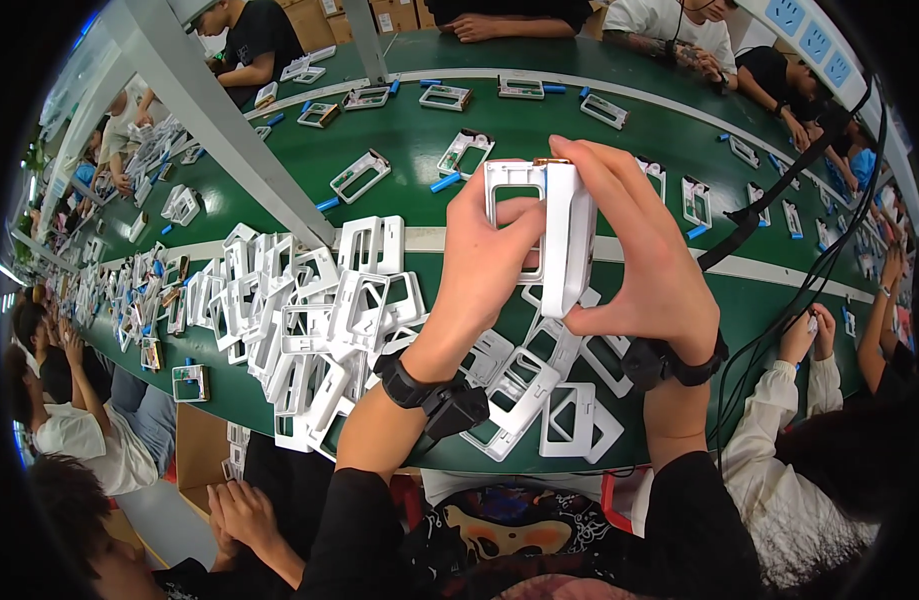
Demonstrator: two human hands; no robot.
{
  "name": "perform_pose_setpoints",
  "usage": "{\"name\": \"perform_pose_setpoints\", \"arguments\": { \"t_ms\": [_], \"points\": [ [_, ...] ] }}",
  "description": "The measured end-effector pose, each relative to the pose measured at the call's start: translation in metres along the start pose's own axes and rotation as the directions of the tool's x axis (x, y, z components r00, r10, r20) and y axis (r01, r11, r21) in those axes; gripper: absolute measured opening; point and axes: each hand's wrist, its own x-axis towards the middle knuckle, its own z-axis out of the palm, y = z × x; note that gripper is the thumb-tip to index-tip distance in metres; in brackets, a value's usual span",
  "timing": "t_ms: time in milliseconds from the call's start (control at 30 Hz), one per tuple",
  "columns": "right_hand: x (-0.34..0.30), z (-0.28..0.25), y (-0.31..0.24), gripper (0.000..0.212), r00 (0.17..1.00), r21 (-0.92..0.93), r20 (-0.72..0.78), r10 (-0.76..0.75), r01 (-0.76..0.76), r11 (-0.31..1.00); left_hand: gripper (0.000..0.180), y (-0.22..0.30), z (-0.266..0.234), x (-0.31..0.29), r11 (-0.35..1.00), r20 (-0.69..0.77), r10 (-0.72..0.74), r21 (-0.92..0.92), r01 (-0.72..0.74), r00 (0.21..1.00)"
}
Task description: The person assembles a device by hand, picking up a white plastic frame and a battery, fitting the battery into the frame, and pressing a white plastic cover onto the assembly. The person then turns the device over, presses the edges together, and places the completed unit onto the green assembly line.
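Note:
Up in front of me, above the table, both hands grip a white plastic housing with a rectangular opening. It stands on edge, made of a frame half [496,180] and a smooth white shell half [567,245]; a copper-coloured part shows at its top, with a bit of blue below. My left hand [484,245] is closed round the frame half, thumb pressed against it. My right hand [654,250] pinches the shell half between fingertips at the top and thumb at the bottom. Whether the halves are fully joined I cannot tell.
A heap of white plastic frames [309,320] covers the table at left, with more frames [524,390] below my hands. Part-built housings with blue cylinders [446,183] lie on the green belt [409,215]. A metal post [239,130] and black cables [829,230] flank me. Co-workers sit around.

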Motion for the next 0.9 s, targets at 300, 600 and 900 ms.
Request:
{"name": "perform_pose_setpoints", "arguments": {
  "t_ms": [300, 600, 900],
  "points": [
    [-0.002, -0.001, 0.000, 0.100, 1.000, -0.042, -0.012, 0.019, -0.020, 0.999, 0.040, 0.003, 0.003, -0.001, 0.996, 0.024, -0.008, -0.091, 0.010, 1.000],
    [-0.005, -0.006, -0.001, 0.100, 0.998, -0.048, 0.015, 0.055, -0.054, 0.997, 0.055, 0.011, -0.006, -0.002, 0.984, 0.212, -0.074, -0.141, 0.106, 0.974],
    [-0.004, -0.004, -0.003, 0.097, 0.994, -0.172, -0.021, 0.108, -0.109, 0.979, 0.062, 0.004, 0.000, -0.002, 0.992, 0.180, -0.028, -0.113, 0.049, 0.983]
  ]
}}
